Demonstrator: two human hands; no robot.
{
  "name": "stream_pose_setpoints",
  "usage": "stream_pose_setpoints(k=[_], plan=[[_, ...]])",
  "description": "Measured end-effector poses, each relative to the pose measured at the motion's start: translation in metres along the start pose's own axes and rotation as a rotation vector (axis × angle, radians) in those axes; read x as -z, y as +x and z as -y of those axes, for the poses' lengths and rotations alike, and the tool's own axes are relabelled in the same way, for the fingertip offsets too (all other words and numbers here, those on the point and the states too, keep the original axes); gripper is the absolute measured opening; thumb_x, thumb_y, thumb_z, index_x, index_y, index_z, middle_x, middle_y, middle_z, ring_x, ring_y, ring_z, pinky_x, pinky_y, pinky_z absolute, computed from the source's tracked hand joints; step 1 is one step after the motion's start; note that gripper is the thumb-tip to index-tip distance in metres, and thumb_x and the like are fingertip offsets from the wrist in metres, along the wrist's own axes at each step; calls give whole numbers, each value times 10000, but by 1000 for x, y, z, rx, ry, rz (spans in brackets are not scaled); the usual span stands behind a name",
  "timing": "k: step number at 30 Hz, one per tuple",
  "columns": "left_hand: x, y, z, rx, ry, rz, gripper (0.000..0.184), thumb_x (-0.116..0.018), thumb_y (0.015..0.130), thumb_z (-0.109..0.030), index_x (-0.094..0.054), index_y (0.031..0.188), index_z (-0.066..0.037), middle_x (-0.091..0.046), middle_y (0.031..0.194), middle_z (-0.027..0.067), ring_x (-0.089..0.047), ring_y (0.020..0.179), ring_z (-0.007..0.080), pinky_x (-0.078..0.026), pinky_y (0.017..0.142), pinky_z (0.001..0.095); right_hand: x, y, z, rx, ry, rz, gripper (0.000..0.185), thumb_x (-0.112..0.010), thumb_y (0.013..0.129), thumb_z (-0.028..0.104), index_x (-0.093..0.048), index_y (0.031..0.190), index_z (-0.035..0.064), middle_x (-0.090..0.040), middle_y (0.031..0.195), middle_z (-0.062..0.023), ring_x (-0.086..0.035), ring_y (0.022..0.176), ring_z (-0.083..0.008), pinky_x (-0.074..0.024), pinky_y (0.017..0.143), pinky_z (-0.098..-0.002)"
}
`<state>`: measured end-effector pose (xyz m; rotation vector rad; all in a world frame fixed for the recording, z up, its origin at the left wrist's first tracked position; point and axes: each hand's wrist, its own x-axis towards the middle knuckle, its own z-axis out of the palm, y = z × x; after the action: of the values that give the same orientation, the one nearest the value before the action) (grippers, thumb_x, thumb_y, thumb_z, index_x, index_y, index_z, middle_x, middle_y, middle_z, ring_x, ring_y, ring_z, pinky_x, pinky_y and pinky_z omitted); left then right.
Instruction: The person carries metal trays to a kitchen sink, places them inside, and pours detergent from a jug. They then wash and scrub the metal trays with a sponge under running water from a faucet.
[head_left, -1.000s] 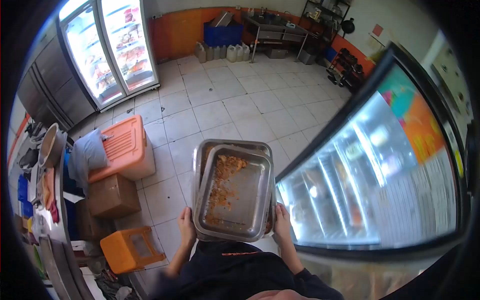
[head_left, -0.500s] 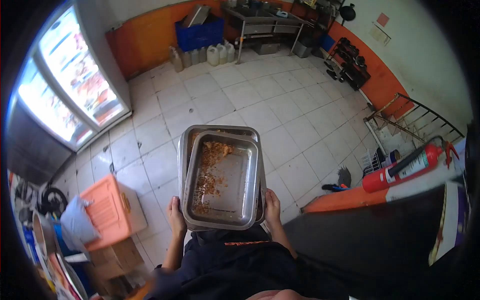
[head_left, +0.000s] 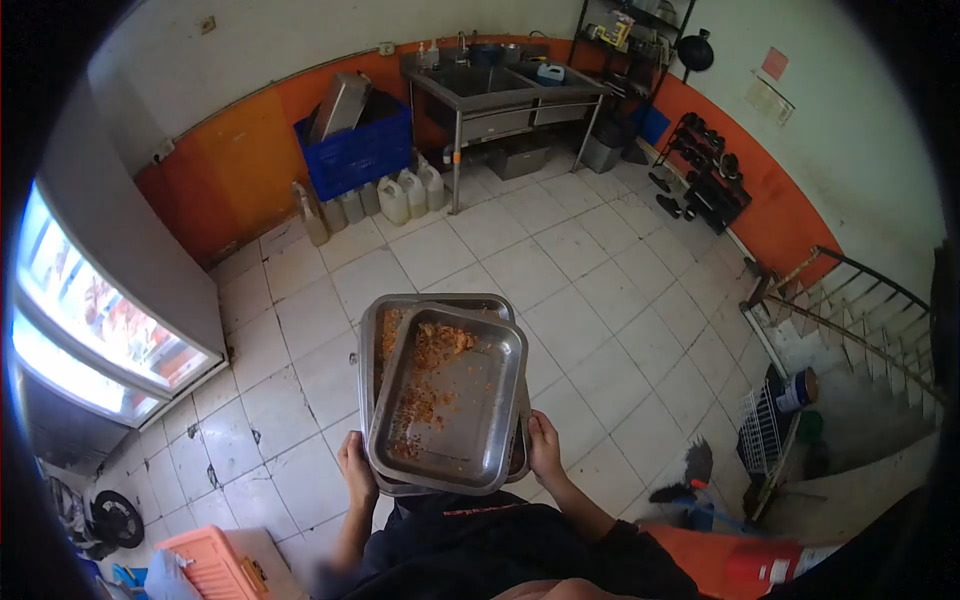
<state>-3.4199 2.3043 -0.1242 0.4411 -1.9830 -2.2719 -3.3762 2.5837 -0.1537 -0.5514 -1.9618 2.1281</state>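
Observation:
A stack of metal trays is held level in front of my body. The top tray [head_left: 465, 405] has brown crumbs and food bits along its left side and upper part. Beneath it, a larger tray [head_left: 385, 318] shows more crumbs at its upper left. My left hand [head_left: 357, 468] grips the stack's lower left edge, fingers closed on it. On the opposite side, my right hand [head_left: 545, 448] is closed on the lower right edge. The undersides of the trays are hidden.
Ahead stands a steel sink table [head_left: 490, 92], beside a blue crate [head_left: 355, 155] and several plastic jugs [head_left: 395, 200]. A lit fridge [head_left: 95, 310] is at left, an orange-lidded box [head_left: 215, 565] lower left. Stairs [head_left: 810, 345] and a wire basket [head_left: 762, 435] are at right.
The view has turned right and moved nearer the sink. The glass-door fridge on the right has left view, and the stairs have appeared. Both hands still hold the tray stack.

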Motion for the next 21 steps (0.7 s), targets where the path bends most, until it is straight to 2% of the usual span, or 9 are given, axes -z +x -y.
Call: stream_pose_setpoints(k=[1, 5, 8, 10, 12, 14, 15, 18, 21], plan=[[-25, 35, -7, -23, 49, -29, 307, -387, 860, -232, -362, 597, -77, -287, 571, -56, -254, 541, 49, -215, 473, 232, -7, 45, 5, 27, -58, 17, 294, -384, 899, 215, -479, 1032, -29, -551, 909, -76, -494, 844, -127, -387, 775, -247], [-100, 180, 15, -13, 19, -19, 312, -394, 854, -235, -354, 588, -79, -300, 575, -52, -260, 549, 53, -221, 484, 238, -30, 213, 24, -5, 31, 61, 305, -373, 903, 225, -481, 1022, -34, -547, 902, -82, -490, 841, -125, -387, 773, -247], [-185, 297, -5, 4, -33, 19, 310, -405, 849, -243, -348, 591, -80, -300, 580, -50, -262, 558, 59, -224, 493, 246, -38, 345, 38, 21, -6, 10, 326, -375, 903, 251, -483, 1021, -32, -543, 908, -91, -487, 850, -133, -384, 782, -256], [-251, 359, -27, 21, -52, 25, 305, -414, 839, -247, -359, 592, -76, -296, 584, -51, -262, 559, 63, -221, 495, 246, -28, 422, 55, 38, -43, -13, 332, -375, 903, 256, -482, 1024, -33, -543, 909, -93, -486, 853, -137, -384, 785, -260], [-299, 413, -16, 6, -19, 61, 292, -413, 835, -239, -371, 597, -74, -302, 585, -51, -266, 562, 63, -222, 497, 242, -13, 486, 61, -30, 57, -66, 301, -385, 900, 219, -481, 1033, -34, -538, 921, -62, -483, 852, -105, -373, 795, -234], [-360, 467, -31, 24, 50, 136, 255, -404, 825, -209, -389, 612, -69, -309, 591, -51, -271, 574, 61, -219, 503, 232, -8, 550, 100, -23, 40, -116, 298, -386, 900, 218, -482, 1033, -32, -538, 917, -62, -486, 849, -107, -376, 791, -235], [-394, 499, -29, 57, -69, 153, 234, -396, 820, -194, -396, 623, -66, -312, 594, -54, -272, 575, 57, -216, 504, 228, -5, 586, 113, -12, 18, -158, 295, -387, 899, 216, -483, 1032, -29, -538, 913, -62, -488, 846, -108, -379, 788, -236], [-481, 577, -17, 37, -32, 221, 210, -379, 809, -171, -402, 626, -69, -311, 595, -57, -267, 562, 54, -221, 503, 213, 17, 693, 108, -33, 76, -216, 312, -393, 895, 229, -481, 1032, -37, -543, 903, -68, -499, 836, -121, -389, 778, -242], [-575, 662, -13, 27, -121, 183, 213, -356, 807, -162, -398, 619, -71, -302, 596, -56, -259, 563, 54, -218, 498, 213, 34, 824, 125, -22, 17, -203, 339, -386, 896, 252, -479, 1042, -40, -547, 911, -82, -500, 843, -136, -399, 765, -253]])
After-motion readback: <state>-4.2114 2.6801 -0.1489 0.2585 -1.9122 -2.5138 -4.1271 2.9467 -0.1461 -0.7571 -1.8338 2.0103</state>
